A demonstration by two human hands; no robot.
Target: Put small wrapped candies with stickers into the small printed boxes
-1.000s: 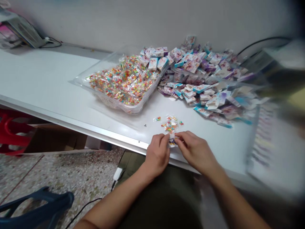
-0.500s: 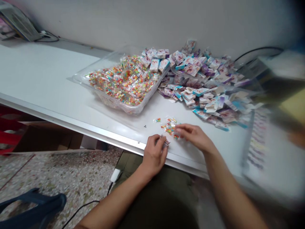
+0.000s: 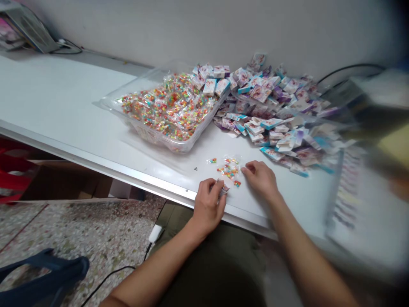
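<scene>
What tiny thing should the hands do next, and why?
Maybe the right hand should pinch the colourful packet at the near edge of the small pile: it lies close by, and the left hand seems to be holding a small printed item.

LIGHT: soft, cool illumination is brightening the tabletop | GLARE: highlights are glinting on the clear wrappers | SHADOW: darkness is filling the carton below | BLUR: right edge is smearing, including the yellow patch | VIGNETTE: top-right corner is fading to black
</scene>
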